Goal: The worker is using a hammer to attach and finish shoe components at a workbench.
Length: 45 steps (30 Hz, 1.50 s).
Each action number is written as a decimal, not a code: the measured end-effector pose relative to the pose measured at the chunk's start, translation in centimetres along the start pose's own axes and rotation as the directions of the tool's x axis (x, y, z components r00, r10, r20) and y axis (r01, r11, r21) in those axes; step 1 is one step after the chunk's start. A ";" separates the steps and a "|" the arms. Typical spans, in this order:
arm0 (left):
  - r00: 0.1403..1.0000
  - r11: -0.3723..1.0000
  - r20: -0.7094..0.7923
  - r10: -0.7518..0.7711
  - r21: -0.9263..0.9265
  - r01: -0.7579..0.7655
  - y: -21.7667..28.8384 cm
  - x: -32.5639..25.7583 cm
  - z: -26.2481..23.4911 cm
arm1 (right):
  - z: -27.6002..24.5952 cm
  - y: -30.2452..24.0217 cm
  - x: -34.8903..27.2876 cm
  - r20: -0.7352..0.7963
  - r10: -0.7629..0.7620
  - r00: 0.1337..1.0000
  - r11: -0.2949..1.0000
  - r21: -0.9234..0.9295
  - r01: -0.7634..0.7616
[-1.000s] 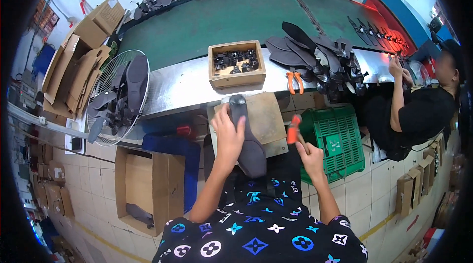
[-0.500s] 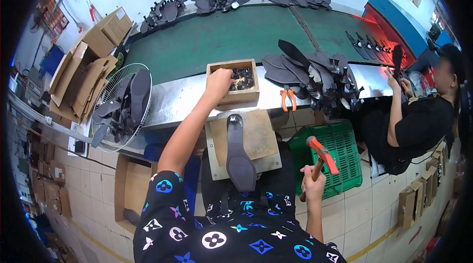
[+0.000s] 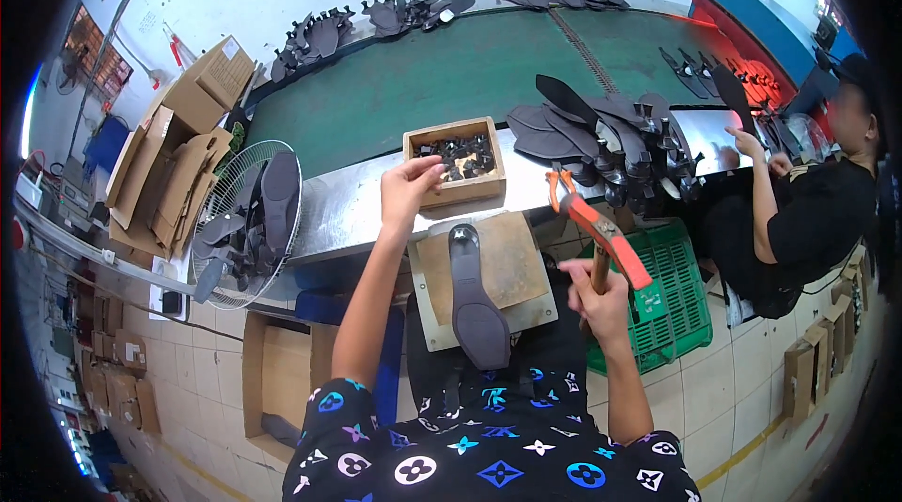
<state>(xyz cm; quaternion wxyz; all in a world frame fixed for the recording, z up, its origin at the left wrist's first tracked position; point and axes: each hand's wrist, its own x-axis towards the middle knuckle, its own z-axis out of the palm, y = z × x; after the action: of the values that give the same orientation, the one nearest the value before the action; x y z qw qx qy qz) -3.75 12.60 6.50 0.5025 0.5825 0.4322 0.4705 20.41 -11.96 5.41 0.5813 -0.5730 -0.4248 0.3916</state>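
My left hand (image 3: pixel 410 190) is raised at the near left corner of a small wooden box (image 3: pixel 462 191) of little black pieces. Its thumb and forefinger are pinched together; what they hold, if anything, is too small to make out. In my right hand (image 3: pixel 601 305) is a hammer (image 3: pixel 609 241) with an orange-red head, gripped by its wooden handle and held up. A dark shoe sole (image 3: pixel 481 319) lies lengthwise on the board-topped metal plate (image 3: pixel 430 293) at my lap, its narrow heel end away from me.
Dark soles with heels (image 3: pixel 554 140) pile on the metal bench edge, beside orange-handled pliers (image 3: pixel 553 190). A wire basket (image 3: pixel 297 211) of soles stands left. A green crate (image 3: pixel 691 314) sits at right, near a co-worker (image 3: pixel 808 211) holding a sole. Behind runs a green conveyor (image 3: pixel 376 88).
My left hand has come out of the wooden box toward me, fingers pinched. My right hand has raised the hammer slightly. The co-worker's sole has shifted left.
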 end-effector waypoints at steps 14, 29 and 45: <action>0.983 0.910 0.151 0.100 -0.415 -0.029 6.3 -14.2 1.4 | 8.4 -8.5 2.7 0.259 -0.060 0.964 0.988 0.150 0.021; 0.939 0.859 0.143 0.312 0.381 -0.343 -2.9 -10.7 1.1 | 9.1 0.7 8.5 0.319 -0.172 0.932 0.974 -0.087 0.210; 0.954 0.902 0.152 0.257 0.317 -0.293 -2.5 -11.0 0.4 | 9.6 -1.5 7.3 0.494 -0.341 0.800 0.782 -0.323 0.533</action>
<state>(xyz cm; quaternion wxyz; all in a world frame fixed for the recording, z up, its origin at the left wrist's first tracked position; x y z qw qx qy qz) -5.48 2.06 2.76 0.3465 0.7391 0.3920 0.4242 13.72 -1.89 7.08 0.4076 -0.4782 -0.7383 0.2449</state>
